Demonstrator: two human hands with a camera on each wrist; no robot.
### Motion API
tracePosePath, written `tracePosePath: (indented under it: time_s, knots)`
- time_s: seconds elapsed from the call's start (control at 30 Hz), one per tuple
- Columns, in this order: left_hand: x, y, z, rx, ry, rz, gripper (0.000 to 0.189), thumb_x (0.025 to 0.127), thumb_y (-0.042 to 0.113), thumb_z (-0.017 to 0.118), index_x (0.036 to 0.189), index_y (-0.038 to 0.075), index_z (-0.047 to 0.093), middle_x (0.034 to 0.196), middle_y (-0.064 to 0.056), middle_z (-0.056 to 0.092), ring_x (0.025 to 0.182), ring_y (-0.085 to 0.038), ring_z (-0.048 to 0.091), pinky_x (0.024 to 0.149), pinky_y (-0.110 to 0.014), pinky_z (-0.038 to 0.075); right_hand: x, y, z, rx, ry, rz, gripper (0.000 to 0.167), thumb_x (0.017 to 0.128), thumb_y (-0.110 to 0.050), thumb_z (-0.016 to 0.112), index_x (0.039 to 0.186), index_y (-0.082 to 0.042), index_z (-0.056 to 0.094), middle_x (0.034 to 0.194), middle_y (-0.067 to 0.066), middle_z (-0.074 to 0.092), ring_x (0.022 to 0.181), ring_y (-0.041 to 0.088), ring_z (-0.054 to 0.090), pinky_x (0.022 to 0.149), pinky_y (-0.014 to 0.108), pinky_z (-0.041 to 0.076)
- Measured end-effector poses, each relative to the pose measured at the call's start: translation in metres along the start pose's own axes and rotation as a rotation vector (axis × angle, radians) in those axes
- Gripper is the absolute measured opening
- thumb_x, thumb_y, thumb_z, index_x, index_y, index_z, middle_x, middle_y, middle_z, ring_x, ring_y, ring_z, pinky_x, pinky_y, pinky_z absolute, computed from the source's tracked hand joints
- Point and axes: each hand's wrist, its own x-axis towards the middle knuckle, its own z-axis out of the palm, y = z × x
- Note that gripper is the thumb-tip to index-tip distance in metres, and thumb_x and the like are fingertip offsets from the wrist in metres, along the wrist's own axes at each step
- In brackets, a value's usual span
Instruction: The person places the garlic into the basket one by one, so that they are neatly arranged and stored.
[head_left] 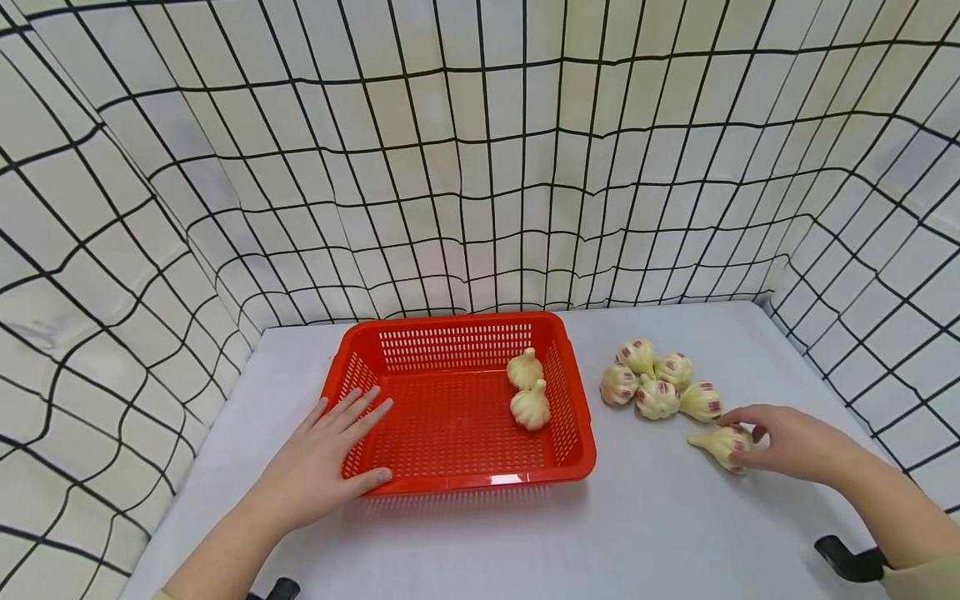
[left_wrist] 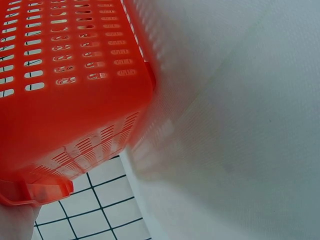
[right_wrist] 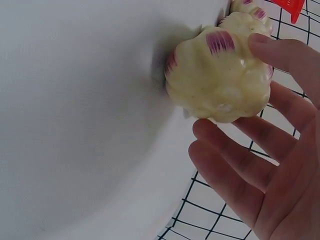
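A garlic bulb (head_left: 720, 447) with purple streaks lies between the thumb and fingers of my right hand (head_left: 798, 446), its stem pointing left. In the right wrist view the same bulb (right_wrist: 217, 80) shows its rounded base, with the thumb on one side and fingertips on the other, right at the white table surface. My left hand (head_left: 318, 462) rests on the left end of the red plastic basket (head_left: 480, 482), fingers spread straight over the rim. Inside the basket, two pale garlic bulbs (head_left: 530, 406) sit against the right side.
Several more garlic bulbs (head_left: 657, 398) lie clustered on the white table (head_left: 637, 525), between the basket and my right hand. Black netting (head_left: 517, 167) over white panels walls in the back and both sides. The basket's slotted wall (left_wrist: 65, 100) fills much of the left wrist view.
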Motion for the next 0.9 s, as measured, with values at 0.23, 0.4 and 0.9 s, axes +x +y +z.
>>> tracePosePath:
  time_s: [0.23,0.4,0.9]
  knots:
    - [0.001,0.0,0.001,0.002,-0.002,-0.003,0.088,0.084,0.075,0.053,0.156,0.026,0.035,0.162,-0.002,0.027,0.148,-0.031,0.026,0.119,-0.057,0.012,0.001,-0.002,0.006,0.031,0.022,-0.099,0.052,0.081,-0.039,0.08,0.124,-0.015,0.068,0.117,-0.001,0.065,0.093,0.011,0.056,0.07,0.03,0.051]
    - [0.001,-0.001,0.002,0.008,-0.005,-0.006,0.088,0.084,0.075,0.053,0.156,0.027,0.035,0.162,-0.002,0.027,0.147,-0.031,0.026,0.119,-0.057,0.012,0.003,-0.006,0.008,0.053,0.034,-0.143,0.049,0.082,-0.04,0.079,0.124,-0.017,0.069,0.124,0.006,0.065,0.099,0.018,0.061,0.078,0.039,0.055]
    - [0.0,-0.001,0.002,0.003,0.004,0.004,0.089,0.084,0.078,0.05,0.156,0.027,0.034,0.163,-0.001,0.026,0.147,-0.031,0.026,0.119,-0.057,0.013,0.015,-0.019,0.013,0.138,0.092,-0.263,0.036,0.09,-0.033,0.074,0.124,-0.023,0.069,0.132,0.01,0.062,0.121,0.037,0.056,0.086,0.04,0.056]
